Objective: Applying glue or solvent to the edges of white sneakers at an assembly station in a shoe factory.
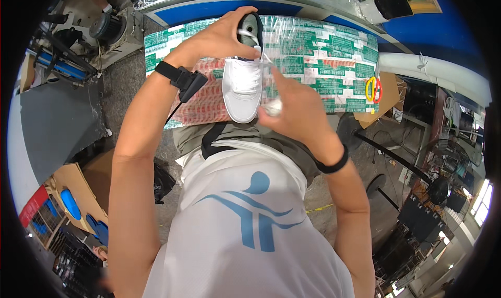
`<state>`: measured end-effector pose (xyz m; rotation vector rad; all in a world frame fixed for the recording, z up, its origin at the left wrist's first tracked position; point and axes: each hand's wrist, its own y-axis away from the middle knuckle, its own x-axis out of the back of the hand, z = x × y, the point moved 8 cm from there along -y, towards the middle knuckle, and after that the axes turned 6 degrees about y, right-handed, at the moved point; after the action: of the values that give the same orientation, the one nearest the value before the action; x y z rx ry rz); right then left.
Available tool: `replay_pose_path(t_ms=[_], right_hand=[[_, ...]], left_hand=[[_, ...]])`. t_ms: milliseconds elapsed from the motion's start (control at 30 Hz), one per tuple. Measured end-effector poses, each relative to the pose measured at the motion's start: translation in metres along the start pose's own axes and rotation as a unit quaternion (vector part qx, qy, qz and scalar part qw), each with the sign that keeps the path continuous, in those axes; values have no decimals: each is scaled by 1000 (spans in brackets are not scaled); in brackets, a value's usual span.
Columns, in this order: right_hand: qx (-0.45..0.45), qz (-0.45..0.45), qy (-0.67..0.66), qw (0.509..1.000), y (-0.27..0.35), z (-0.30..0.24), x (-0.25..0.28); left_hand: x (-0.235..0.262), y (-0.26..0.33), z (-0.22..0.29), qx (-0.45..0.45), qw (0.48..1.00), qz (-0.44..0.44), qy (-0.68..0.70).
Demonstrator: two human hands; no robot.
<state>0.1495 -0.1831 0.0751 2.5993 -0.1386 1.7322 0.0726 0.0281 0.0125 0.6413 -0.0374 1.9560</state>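
A white sneaker [242, 86] lies on the tape-covered tabletop with its toe toward me and its dark-lined opening [249, 27] away from me. My left hand [224, 39] is wrapped round the heel and collar, its thumb across the tongue. White laces cross the upper, and a loose lace [265, 58] runs off its right side toward the index finger of my right hand [297, 107]. A small white wad [272, 108], perhaps cloth or bunched lace, sits between that hand's fingers and thumb. Motion blurs the right hand a little.
Scissors [373, 89] with yellow and red handles lie at the table's right edge, beside a cardboard piece [385, 102]. A metal-edged blue conveyor or bench [229, 7] runs along the far side. A grey panel [60, 112] and a motor [107, 27] stand at left.
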Motion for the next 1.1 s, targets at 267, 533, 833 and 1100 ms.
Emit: replay_pose_path(t_ms=[267,533,833,1100], right_hand=[[-161,-138,-248,945,115,27,3],[-99,66,-258,959,14,22,-37],[-10,-22,-135,991,53,-21,-11],[56,117,-54,990,22,-42,-13]], left_hand=[[-13,-8,8,-20,999,37,-15],[-11,-4,1,-2,1000,30,4],[-6,7,0,46,995,25,79],[-16,3,-2,-27,997,66,9]])
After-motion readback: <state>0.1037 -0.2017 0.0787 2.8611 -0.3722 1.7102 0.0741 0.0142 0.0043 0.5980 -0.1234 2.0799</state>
